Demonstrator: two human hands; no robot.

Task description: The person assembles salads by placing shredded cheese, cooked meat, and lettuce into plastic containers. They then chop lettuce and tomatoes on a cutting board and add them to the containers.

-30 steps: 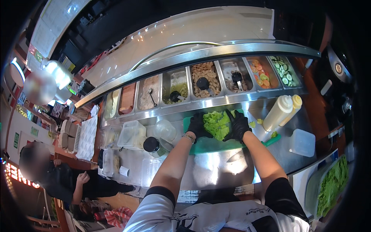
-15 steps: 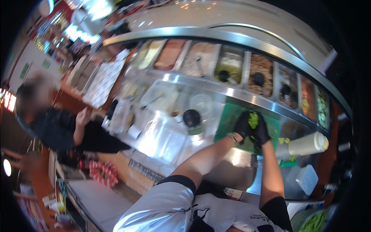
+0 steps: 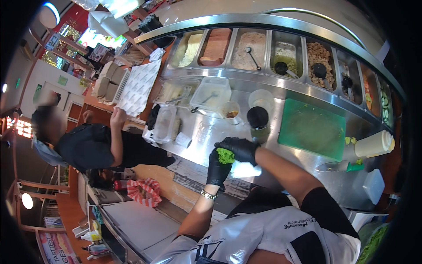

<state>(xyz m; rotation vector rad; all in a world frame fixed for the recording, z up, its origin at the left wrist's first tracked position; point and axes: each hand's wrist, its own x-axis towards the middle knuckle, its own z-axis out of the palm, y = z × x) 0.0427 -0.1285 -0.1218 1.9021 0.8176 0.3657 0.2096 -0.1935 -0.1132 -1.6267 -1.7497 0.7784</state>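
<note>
A bunch of chopped green lettuce (image 3: 225, 155) is held between my two black-gloved hands above the front of the steel counter (image 3: 200, 143). My left hand (image 3: 217, 170), with a metal watch on its wrist, cups the lettuce from below. From the right, my right hand (image 3: 241, 148) curls its fingers over the top of the same bunch. Just beyond the hands stands a bottle with a black lid (image 3: 258, 118). The green cutting board (image 3: 313, 128) lies to their right, with small wet-looking marks on it.
Steel food pans line the back, including sliced ham (image 3: 216, 46) and browned pieces (image 3: 319, 61). A knife (image 3: 340, 166), a white squeeze bottle (image 3: 373, 144) and a lidded tub (image 3: 373, 186) sit at right. Clear containers (image 3: 212, 94) occupy the left counter. A co-worker (image 3: 90, 145) stands at left.
Both hands have moved left with the lettuce, from over the cutting board to the counter's front edge. My view has turned leftward, and the board now shows uncovered.
</note>
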